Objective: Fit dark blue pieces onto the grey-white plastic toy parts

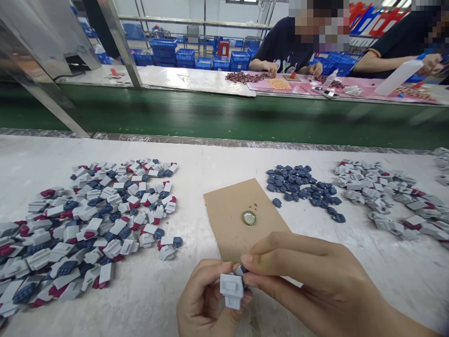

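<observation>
My left hand (206, 299) is closed around a light grey plastic piece (231, 286) with a raised block on its face. From the right, my right hand (315, 276) pinches a small dark blue plastic piece (243, 268) against the grey piece's side; fingertips cover most of it. Just beyond my hands lies a brown cardboard sheet (228, 210), with a bottle cap (249, 217) turned hollow side up on it. To its right is a pile of loose dark blue pieces (291, 180).
A large heap of grey pieces with blue and dark red parts (105, 220) spreads over the left. More grey and red pieces (382, 192) lie at right. Beyond the table edge runs a green conveyor belt (196, 114). Two people sit across it, one beside a white bottle (398, 77).
</observation>
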Available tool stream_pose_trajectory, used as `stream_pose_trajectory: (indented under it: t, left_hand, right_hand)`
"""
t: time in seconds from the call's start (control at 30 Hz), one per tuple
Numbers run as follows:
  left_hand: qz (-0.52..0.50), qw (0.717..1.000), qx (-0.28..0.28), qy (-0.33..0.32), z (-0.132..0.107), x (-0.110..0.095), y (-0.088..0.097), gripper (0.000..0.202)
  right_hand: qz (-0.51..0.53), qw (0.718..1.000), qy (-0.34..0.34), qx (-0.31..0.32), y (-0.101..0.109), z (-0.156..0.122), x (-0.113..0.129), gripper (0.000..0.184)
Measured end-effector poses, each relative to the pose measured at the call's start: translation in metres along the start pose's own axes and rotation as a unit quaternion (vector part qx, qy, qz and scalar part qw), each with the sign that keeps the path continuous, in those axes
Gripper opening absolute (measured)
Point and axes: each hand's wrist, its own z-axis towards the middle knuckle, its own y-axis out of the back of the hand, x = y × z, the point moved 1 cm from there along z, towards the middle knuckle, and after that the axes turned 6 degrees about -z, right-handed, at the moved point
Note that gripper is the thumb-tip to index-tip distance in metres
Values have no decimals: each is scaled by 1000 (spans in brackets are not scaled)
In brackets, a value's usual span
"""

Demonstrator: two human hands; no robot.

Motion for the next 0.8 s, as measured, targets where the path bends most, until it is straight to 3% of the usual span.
stream_pose_trajectory:
  t: [0.13,0.27,0.37,0.43,0.53,0.63,0.8]
  left_hand:
    - [11,999,-25,-16,2,4,0,21]
    - [17,998,3,63,11,5,6,21]
    - [25,996,22,85,13,3,7,22]
    - [41,996,33,78,10,2,6,22]
    - [74,994,48,62,5,0,2,18]
    - [91,992,90,20,4,-2,2,14]
    - [181,971,136,-78,5,1,12,27]
  right_hand:
    - [28,997,-26,-65,-14,-13,-5,19]
    - [8,997,-46,-62,-13,-20,-16,27]
    - [34,978,-147,-141,-2,-5,-21,33]
    - [125,954,-214,-168,-1,13,-19,35]
    - [276,911,-299,-66,-14,38,-14,38]
    - [356,862,-358,39,-33,45,-11,42]
    - [413,817,-395,72,-48,32,-16,49]
